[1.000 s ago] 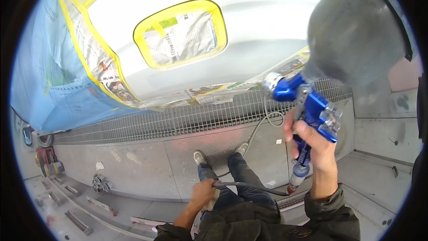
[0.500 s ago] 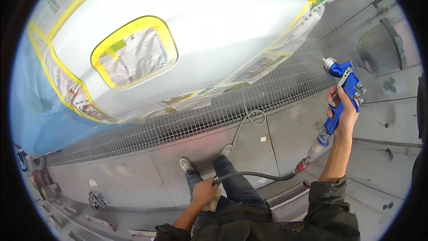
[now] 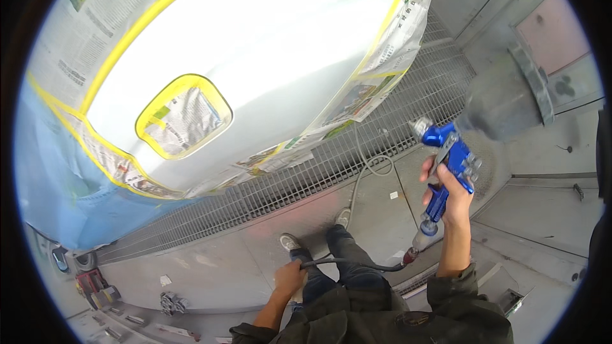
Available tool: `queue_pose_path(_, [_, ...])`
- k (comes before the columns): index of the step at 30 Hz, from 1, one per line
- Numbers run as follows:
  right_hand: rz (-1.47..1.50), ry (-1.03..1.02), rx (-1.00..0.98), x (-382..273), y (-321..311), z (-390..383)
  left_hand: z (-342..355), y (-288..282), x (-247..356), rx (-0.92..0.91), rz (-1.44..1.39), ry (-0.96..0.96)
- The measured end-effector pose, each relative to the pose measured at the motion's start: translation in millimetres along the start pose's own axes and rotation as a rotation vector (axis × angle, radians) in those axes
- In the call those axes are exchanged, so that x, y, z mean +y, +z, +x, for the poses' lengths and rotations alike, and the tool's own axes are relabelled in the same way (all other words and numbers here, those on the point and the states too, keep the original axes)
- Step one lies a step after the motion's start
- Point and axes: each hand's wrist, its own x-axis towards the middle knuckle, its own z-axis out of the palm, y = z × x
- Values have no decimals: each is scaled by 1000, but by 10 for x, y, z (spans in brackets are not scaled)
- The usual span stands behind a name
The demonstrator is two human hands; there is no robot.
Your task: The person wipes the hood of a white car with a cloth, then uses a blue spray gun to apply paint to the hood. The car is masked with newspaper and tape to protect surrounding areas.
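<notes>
My right hand (image 3: 451,194) is wrapped round the grip of a blue spray gun (image 3: 456,156), fingers at its trigger. The gun's silver nozzle points left, toward a white car panel (image 3: 268,57), but stays apart from it. A translucent grey cup (image 3: 500,99) sits on the gun. From the bottom of the grip, a clear fitting and red coupling lead to a black air hose (image 3: 350,261). In front of my body my left hand (image 3: 290,277) is closed on that hose. Yellow tape and newspaper frame the panel and cover its rounded opening (image 3: 188,121).
Blue sheeting (image 3: 83,172) covers the area left of the panel. A floor grating (image 3: 268,188) runs beneath it, with a thin looped hose (image 3: 379,165) lying across. A red machine (image 3: 95,286) stands at lower left. Grey walls (image 3: 554,140) rise on the right.
My right hand has moved the spray gun left and lower in view, closer to the panel. The view has shifted and turned slightly. My left hand keeps hold of the hose.
</notes>
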Motion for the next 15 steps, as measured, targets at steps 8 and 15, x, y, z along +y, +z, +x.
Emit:
queue_pose_path(8, [171,136,-16,367,-113,-585,-358,-1,-465,-76,116,-3])
queue_pose_path(15, [195,64,-54,329,189,-1127,-355,-161,-923,-180,267,160])
